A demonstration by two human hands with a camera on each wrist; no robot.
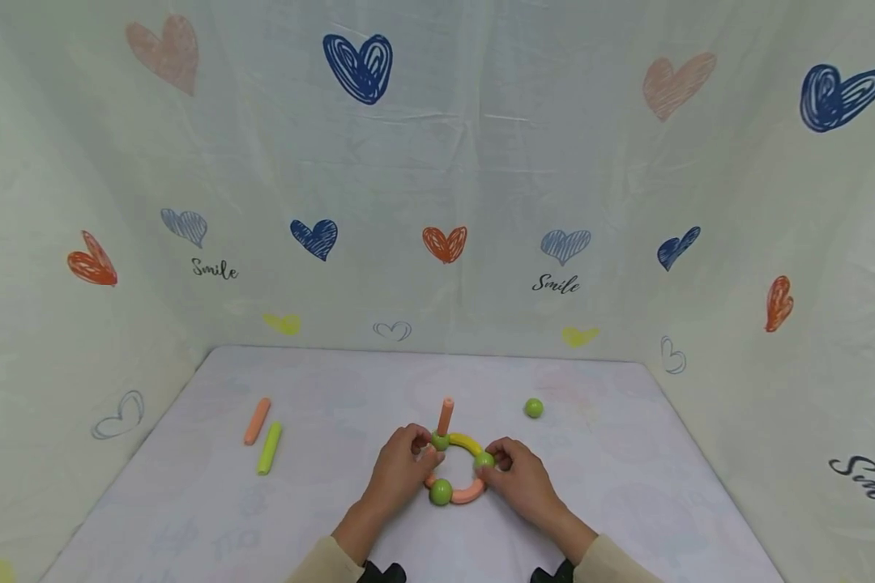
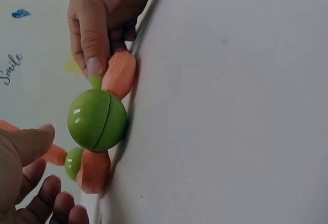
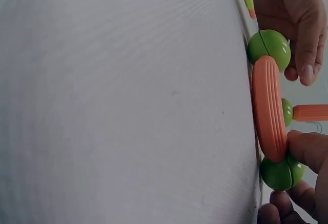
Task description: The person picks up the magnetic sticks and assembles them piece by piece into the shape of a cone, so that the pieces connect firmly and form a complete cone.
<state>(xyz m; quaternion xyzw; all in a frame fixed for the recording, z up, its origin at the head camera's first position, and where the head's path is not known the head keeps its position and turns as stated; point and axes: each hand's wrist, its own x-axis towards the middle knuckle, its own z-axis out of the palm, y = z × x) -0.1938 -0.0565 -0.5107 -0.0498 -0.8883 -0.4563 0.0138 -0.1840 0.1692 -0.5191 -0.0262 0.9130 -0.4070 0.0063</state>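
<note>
A ring of curved pieces and green balls lies on the table in the head view. It has a yellow curved piece (image 1: 467, 442) at the back and an orange curved piece (image 1: 470, 493) in front. Another orange curve is mostly hidden behind my left hand (image 1: 399, 463). That hand is beside the far-left ball (image 1: 440, 443), thumb and fingers apart, gripping nothing. From this ball an orange stick (image 1: 446, 417) stands up. My right hand (image 1: 522, 483) pinches the right-hand ball (image 3: 279, 174) between thumb and fingers. The front ball (image 2: 97, 120) is untouched.
A loose orange stick (image 1: 258, 421) and a yellow-green stick (image 1: 270, 448) lie on the left of the table. One separate green ball (image 1: 534, 407) sits at the back right. Behind the white table (image 1: 612, 453) hangs a heart-printed curtain (image 1: 481, 178).
</note>
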